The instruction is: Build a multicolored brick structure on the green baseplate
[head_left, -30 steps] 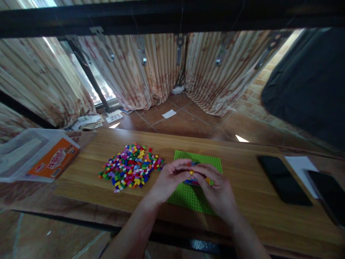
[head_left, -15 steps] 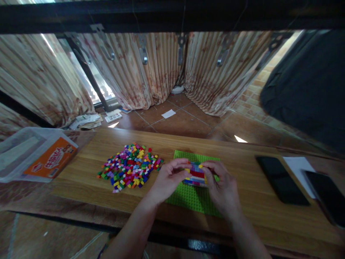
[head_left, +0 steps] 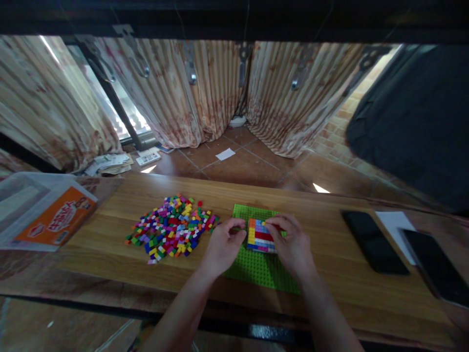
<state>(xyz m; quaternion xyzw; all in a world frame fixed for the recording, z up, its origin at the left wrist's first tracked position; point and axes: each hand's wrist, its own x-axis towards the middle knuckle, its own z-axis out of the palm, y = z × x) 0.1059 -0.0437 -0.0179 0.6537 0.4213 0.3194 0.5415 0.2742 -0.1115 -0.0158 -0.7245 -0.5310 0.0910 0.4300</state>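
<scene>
A block of colourful toy bricks [head_left: 262, 236], built up in rows, stands on a green studded baseplate [head_left: 252, 269]. My right hand [head_left: 295, 244] is at its right side, thumb and index finger pinching a small yellow brick [head_left: 264, 223] over its top. The hand hides the block's right end. To the left of the block, my left hand [head_left: 223, 247] is held just apart from it, fingers curved, with a gap between thumb and index finger and nothing seen in it. Further left lies a spread-out heap of loose bricks [head_left: 172, 227].
A clear plastic box with an orange label [head_left: 56, 220] stands at the left end of the wooden board [head_left: 120, 195]. On the right lie a black phone [head_left: 373, 242], a white paper [head_left: 395, 230] and another dark phone [head_left: 437, 264]. A dark bar [head_left: 234, 22] crosses the top.
My left hand has drawn back leftward from the brick block, uncovering its left end. My right hand stays at the block with the yellow brick. The whole view has shifted slightly.
</scene>
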